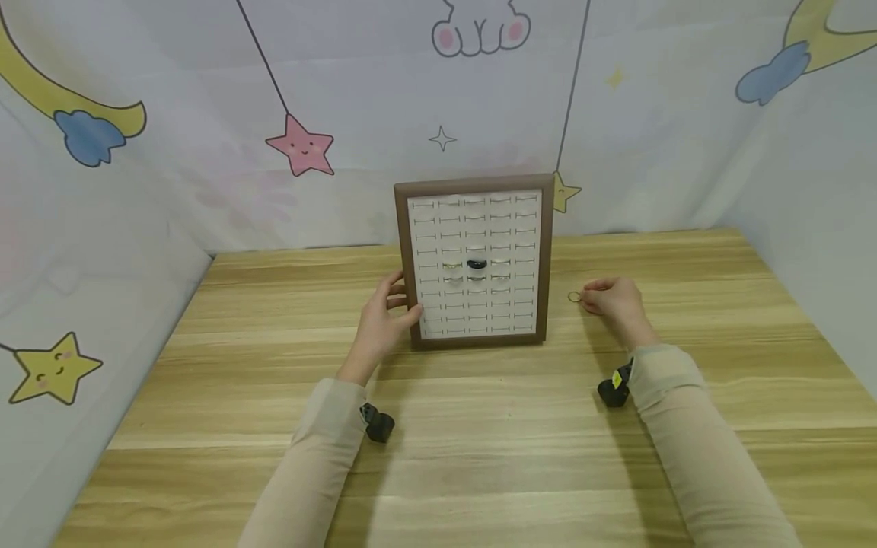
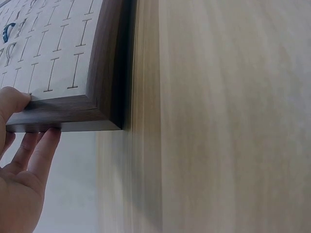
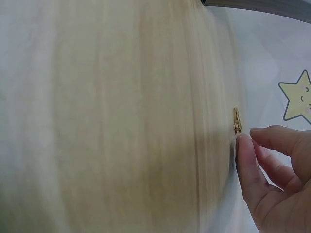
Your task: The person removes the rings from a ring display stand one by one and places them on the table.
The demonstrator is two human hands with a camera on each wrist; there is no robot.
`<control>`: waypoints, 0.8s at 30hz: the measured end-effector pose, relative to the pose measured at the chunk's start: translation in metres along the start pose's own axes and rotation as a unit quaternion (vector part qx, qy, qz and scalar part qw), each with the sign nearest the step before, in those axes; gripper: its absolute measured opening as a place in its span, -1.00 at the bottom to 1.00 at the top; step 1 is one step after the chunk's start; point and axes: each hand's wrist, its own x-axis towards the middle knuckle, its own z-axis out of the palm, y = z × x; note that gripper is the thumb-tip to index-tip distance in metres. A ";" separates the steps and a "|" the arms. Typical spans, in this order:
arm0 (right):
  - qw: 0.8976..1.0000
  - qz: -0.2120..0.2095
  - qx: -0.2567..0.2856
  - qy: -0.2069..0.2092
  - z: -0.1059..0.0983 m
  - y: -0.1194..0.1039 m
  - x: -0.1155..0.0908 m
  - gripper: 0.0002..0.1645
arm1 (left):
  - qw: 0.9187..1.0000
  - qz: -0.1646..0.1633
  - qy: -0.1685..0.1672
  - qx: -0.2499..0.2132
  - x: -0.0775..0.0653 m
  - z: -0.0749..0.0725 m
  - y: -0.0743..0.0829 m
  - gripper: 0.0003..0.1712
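A brown-framed ring display board [image 1: 476, 320] stands upright on the table, its white face lined with rows of slots. Several rings sit in the middle slots, among them a black ring [image 1: 476, 264] and a gold-toned ring [image 1: 452, 266]. My left hand [image 1: 381, 323] grips the frame's left edge, thumb on the front and fingers behind, as the left wrist view also shows. Off to the right of the board, my right hand [image 1: 614, 304] pinches a thin gold ring [image 3: 237, 120] between thumb and fingertips, above the table.
The wooden table [image 1: 479, 457] reaches back to a white cloth backdrop [image 1: 370, 91] printed with stars, moons and clouds. Similar cloth hangs at both sides. A small black camera [image 1: 379, 425] is strapped at the left wrist, another camera [image 1: 614, 390] at the right.
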 end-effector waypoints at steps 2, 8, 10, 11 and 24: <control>1.000 -0.003 0.000 0.007 -0.001 0.000 0.000 -0.52 | 1.000 0.001 0.000 0.000 0.000 0.000 0.000 -0.20; 0.999 -0.005 0.005 0.044 -0.005 -0.011 -0.003 -0.47 | 1.000 0.001 -0.001 -0.002 0.000 0.000 -0.001 -0.19; 0.998 -0.023 0.009 0.057 -0.006 -0.019 -0.004 -0.46 | 1.000 0.000 -0.001 -0.002 0.000 0.000 -0.001 -0.19; 0.997 -0.036 0.011 0.065 -0.006 -0.022 -0.005 -0.46 | 1.000 0.000 -0.001 -0.002 0.000 0.000 -0.001 -0.19; 0.983 -0.160 0.039 0.079 0.007 -0.082 -0.036 -0.49 | 1.000 -0.004 -0.003 -0.004 0.000 0.000 0.000 -0.20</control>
